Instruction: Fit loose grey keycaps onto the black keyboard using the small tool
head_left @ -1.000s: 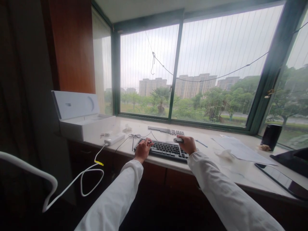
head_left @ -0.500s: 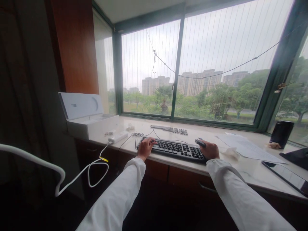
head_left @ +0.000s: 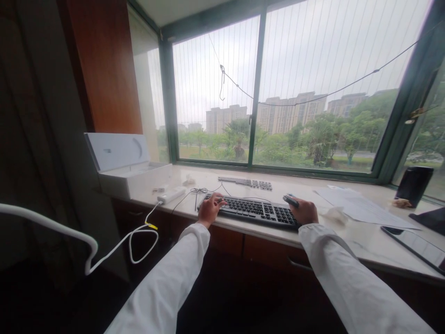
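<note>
A black keyboard [head_left: 250,209] lies along the front edge of the pale counter. At its left end is my left hand [head_left: 209,209], with thumb and fingers curled towards each other over the keys; whatever is between them is too small to make out. Beside the keyboard's right end, my right hand [head_left: 303,211] is closed round a small black object [head_left: 290,200], whose front sticks out past the fingers. Behind the keyboard lie a grey strip of loose keycaps [head_left: 246,183] and a bundled thin black cable [head_left: 199,190].
An open white box [head_left: 134,178] and a white power strip [head_left: 171,195] are at the left. White cables hang off the edge. To the right are paper sheets [head_left: 361,206], crumpled tissue [head_left: 335,215], a phone [head_left: 417,246] and a black cylinder [head_left: 414,186]. Windows stand behind.
The camera view has shifted slightly. Both hands keep nearly the same places and grips by the keyboard.
</note>
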### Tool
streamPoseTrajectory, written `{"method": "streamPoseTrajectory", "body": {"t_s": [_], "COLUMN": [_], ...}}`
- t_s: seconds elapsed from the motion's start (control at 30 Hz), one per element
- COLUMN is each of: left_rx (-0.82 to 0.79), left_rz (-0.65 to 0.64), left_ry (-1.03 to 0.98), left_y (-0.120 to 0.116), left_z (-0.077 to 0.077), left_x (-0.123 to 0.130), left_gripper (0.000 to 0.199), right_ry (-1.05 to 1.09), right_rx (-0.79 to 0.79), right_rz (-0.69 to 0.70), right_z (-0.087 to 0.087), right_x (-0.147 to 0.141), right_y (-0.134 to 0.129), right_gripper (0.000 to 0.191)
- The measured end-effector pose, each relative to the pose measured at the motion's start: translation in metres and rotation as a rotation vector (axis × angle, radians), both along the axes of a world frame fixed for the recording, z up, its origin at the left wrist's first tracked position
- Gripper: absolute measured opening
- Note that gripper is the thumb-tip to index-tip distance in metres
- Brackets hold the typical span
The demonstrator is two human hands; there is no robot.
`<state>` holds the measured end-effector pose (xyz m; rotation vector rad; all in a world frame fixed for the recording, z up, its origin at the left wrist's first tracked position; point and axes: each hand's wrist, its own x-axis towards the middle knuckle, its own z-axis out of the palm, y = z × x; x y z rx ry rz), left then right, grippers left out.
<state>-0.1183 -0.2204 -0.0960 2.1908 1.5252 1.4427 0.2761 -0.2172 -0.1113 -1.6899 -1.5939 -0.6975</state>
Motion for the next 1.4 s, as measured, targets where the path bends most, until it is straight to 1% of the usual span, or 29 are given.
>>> {"method": "streamPoseTrajectory", "body": {"t_s": [0.17, 0.27, 0.47, 0.63, 0.73, 0.93, 1.13, 1.23, 1.4], "left_rx": [-0.009, 0.009, 0.082, 0.114, 0.149, 0.095, 0.115, 0.130, 0.166], "left_rz": [-0.001, 0.015, 0.041, 0.025, 0.015, 0.036, 0.037, 0.039, 0.048], "left_ry": [-0.018, 0.011, 0.095, 0.061, 0.035, 0.025, 0.053, 0.070, 0.039], "left_y": [-0.0004, -0.0009, -0.0038, -0.0015, 0.0002, -0.0014, -0.0039, -0.0039, -0.0013], "left_z": [0.0000, -0.0001, 0.0026, 0.0009, -0.0008, 0.0000, 0.0014, 0.0010, -0.0022], "left_x": [0.0010, 0.0001, -0.0013, -0.0013, -0.0017, -0.0010, -0.0010, -0.0014, -0.0016], "left_gripper": [0.027, 0.025, 0.023, 0.022, 0.025, 0.025, 0.021, 0.026, 0.037], "right_ry": [0.005, 0.006, -0.002, 0.017, 0.022, 0.047, 0.028, 0.006, -0.011], "right_rx": [-0.020, -0.030, -0.003, 0.005, -0.004, -0.023, -0.033, -0.021, -0.005], "right_rz": [-0.023, -0.013, -0.002, 0.008, 0.013, 0.019, 0.021, 0.019, 0.035], "right_z": [0.0012, -0.0002, -0.0037, -0.0021, -0.0005, 0.0016, 0.0033, 0.0037, 0.0043], "right_x": [-0.0004, 0.0007, 0.0035, 0.0013, 0.0000, -0.0011, -0.0028, -0.0036, -0.0043], "right_y": [-0.0014, 0.0001, 0.0040, 0.0017, 0.0005, 0.0000, -0.0024, -0.0016, 0.0025], "right_gripper": [0.024, 0.024, 0.025, 0.026, 0.027, 0.027, 0.028, 0.028, 0.031]}}
